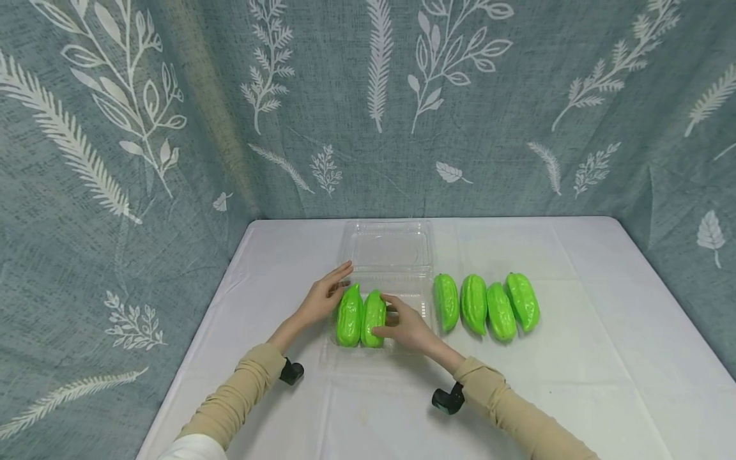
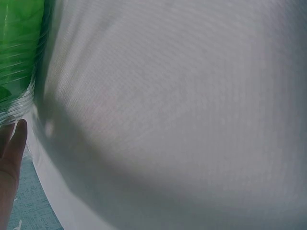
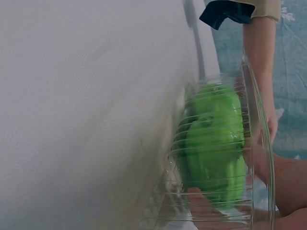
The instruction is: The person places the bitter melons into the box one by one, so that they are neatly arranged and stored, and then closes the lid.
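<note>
A clear plastic clamshell box (image 1: 414,281) lies unfolded on the table, lid toward the back. In the left part of its base two bright green, ridged bitter melons sit side by side, a left one (image 1: 348,316) and a right one (image 1: 374,319). My right hand (image 1: 407,327) grips the right bitter melon, thumb on its near end and fingers along its far right side. My left hand (image 1: 320,301) rests at the box's left edge, fingers extended beside the left bitter melon. Through the box's wall, the right wrist view shows a fingertip (image 3: 195,196) beside the green melons (image 3: 213,148).
Several more bitter melons (image 1: 473,305) stand in a row just right of the box. A white cloth covers the table (image 1: 575,390). Patterned teal curtains (image 1: 345,166) hang behind it and at both sides.
</note>
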A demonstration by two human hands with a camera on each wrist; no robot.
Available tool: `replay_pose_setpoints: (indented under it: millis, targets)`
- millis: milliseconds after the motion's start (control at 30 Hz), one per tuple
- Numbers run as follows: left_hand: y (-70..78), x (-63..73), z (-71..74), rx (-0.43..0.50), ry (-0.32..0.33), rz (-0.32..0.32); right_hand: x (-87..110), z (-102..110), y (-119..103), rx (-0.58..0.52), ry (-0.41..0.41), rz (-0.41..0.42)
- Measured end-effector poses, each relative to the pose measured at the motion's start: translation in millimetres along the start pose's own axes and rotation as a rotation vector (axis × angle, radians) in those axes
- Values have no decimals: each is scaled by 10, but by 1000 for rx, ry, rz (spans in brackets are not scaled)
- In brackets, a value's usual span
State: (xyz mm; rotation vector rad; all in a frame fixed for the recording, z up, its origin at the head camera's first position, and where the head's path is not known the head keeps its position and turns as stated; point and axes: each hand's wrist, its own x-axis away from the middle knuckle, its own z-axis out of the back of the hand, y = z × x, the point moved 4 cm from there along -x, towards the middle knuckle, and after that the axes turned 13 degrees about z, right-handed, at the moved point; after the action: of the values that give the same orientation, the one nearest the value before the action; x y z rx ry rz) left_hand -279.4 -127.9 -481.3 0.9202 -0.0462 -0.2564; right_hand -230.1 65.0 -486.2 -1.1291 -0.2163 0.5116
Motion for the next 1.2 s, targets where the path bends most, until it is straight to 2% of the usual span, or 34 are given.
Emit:
replay_pose_setpoints:
  millis: [33, 133, 633, 767, 867, 1100, 1200]
  targets:
    - [-48, -16, -12, 1, 0, 1, 0, 2, 5, -1, -1, -2]
    - [-65, -18, -9, -1, -3, -2, 3, 10, 12, -5, -2, -1]
    - [-41, -5, 9, -7, -14, 20, 22, 50, -17, -27, 40, 24]
    - [-37, -1, 3, -7, -3, 9, 26, 68, -22, -26, 61, 33]
    - [16, 21, 7, -3, 3, -1, 26, 83, -29, -32, 76, 32]
    - [320, 132, 102, -4, -18, -2, 20, 110, -35, -59, 102, 30]
    - [358, 143, 115, 2, -16, -2, 16, 122, -37, -54, 109, 30]
